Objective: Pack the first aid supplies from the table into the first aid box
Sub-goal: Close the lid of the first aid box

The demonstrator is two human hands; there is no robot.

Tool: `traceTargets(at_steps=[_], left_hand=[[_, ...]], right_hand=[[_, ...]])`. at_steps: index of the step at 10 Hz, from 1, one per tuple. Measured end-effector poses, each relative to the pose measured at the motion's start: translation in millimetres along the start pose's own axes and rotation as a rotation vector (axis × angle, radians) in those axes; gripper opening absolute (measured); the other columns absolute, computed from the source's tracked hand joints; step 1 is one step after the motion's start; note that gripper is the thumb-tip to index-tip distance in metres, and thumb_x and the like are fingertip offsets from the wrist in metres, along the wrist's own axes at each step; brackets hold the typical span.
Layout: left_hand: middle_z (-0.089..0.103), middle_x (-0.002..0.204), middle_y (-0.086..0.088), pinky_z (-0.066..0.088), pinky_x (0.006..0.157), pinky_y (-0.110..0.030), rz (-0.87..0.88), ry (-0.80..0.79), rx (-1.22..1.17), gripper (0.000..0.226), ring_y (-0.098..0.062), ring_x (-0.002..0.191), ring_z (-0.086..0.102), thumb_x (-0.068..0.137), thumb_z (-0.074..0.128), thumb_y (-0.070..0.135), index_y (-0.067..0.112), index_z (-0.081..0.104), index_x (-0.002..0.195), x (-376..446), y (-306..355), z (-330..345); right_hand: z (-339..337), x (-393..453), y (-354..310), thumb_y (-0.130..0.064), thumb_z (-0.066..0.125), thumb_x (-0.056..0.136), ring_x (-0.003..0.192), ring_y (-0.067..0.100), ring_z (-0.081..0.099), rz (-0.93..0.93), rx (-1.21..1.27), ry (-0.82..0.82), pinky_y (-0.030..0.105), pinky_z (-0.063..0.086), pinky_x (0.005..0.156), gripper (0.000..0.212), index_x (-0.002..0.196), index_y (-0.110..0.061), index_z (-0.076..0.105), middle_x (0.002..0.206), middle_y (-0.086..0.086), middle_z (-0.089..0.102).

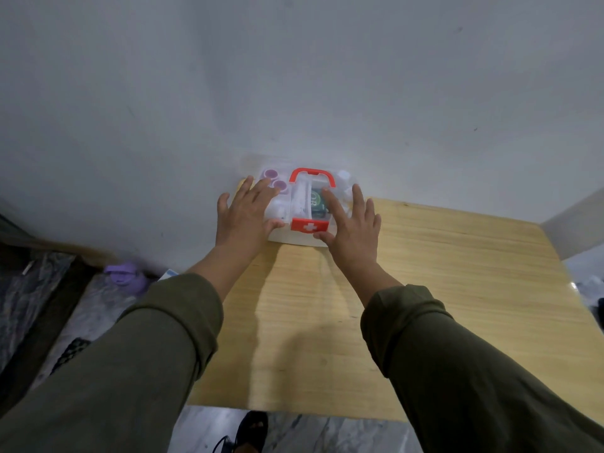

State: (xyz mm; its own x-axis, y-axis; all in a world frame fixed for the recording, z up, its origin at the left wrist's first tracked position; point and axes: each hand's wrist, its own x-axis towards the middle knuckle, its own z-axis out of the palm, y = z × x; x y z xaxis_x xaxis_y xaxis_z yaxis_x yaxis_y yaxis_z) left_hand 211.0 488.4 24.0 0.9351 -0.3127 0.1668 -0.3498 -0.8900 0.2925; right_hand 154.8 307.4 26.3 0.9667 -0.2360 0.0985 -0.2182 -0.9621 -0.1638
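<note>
Far left, on the floor beside the worktop: purple bottle [125, 276], lying against the wall foot. Olive sleeves [137, 354] reaching forward from the bottom edge.

Left hand [243, 212] flat on the left part of the first aid box [295, 238], fingers [261, 188] straight and spread, thumb at the front edge; nothing gripped, only pressing on the clear lid. Just past those fingertips, under the lid, two purple-capped containers [276, 185].

Box at the far edge of the wooden worktop [457, 273], hard against the grey wall, lid down; red handle [312, 176] on top, red latch [309, 225] with a white cross at the front. Green packet [318, 201] visible through the middle of the lid.

Right hand [354, 223] flat on the right part of the lid, fingers extended and splayed, thumb touching the front edge beside the latch; holding nothing.
</note>
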Motion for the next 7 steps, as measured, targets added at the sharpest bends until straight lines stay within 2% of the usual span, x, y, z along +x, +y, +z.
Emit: traceTargets(at_steps=[2, 4, 5, 6, 7], left_hand=[[0.026, 0.155, 0.002, 0.015, 0.114, -0.05, 0.016, -0.005, -0.031, 0.062, -0.02, 0.146, 0.016, 0.087, 0.06, 0.044, 0.029, 0.033, 0.14, 29.0, -3.7, 3.2], [0.036, 0.149, 0.0, 0.022, 0.112, -0.048, 0.062, 0.031, -0.074, 0.062, -0.021, 0.138, 0.032, 0.081, 0.069, 0.041, 0.027, 0.041, 0.135, 36.0, -11.6, 4.5], [0.037, 0.147, 0.0, 0.022, 0.112, -0.05, 0.069, -0.015, -0.133, 0.065, -0.021, 0.136, 0.034, 0.078, 0.072, 0.041, 0.027, 0.042, 0.134, 37.5, -10.2, -0.4], [0.035, 0.147, 0.001, 0.02, 0.113, -0.05, 0.083, -0.025, -0.165, 0.067, -0.02, 0.136, 0.03, 0.075, 0.073, 0.045, 0.028, 0.042, 0.132, 39.8, -8.9, -13.1], [0.038, 0.145, 0.001, 0.024, 0.11, -0.047, 0.04, 0.046, -0.253, 0.061, -0.021, 0.136, 0.032, 0.077, 0.072, 0.043, 0.026, 0.046, 0.13, 27.4, 2.6, -26.4]], right_hand=[[2.0, 27.5, 0.1, -0.05, 0.06, 0.084, 0.144, 0.042, 0.004, 0.014, 0.031, -0.005, 0.057, 0.014, 0.116, 0.079, 0.146, -0.043, 0.012, 0.159, 0.011, 0.001], [0.3, 31.8, 0.6, -0.05, 0.065, 0.079, 0.143, 0.042, 0.011, 0.004, 0.031, 0.007, 0.058, 0.02, 0.114, 0.084, 0.146, -0.042, 0.014, 0.159, 0.012, 0.003], [-5.5, 29.8, -0.3, -0.055, 0.062, 0.08, 0.145, 0.041, 0.002, 0.013, -0.02, -0.081, 0.06, 0.011, 0.115, 0.087, 0.146, -0.045, 0.006, 0.159, 0.009, -0.007], [-19.0, 30.4, 0.6, -0.063, 0.058, 0.077, 0.146, 0.038, -0.007, 0.024, 0.032, -0.106, 0.061, 0.005, 0.114, 0.089, 0.145, -0.046, 0.003, 0.159, 0.007, -0.01], [-24.7, 11.1, 1.3, -0.061, 0.056, 0.081, 0.146, 0.034, 0.009, 0.05, 0.155, 0.082, 0.059, 0.016, 0.112, 0.079, 0.146, -0.04, 0.017, 0.159, 0.011, 0.009]])
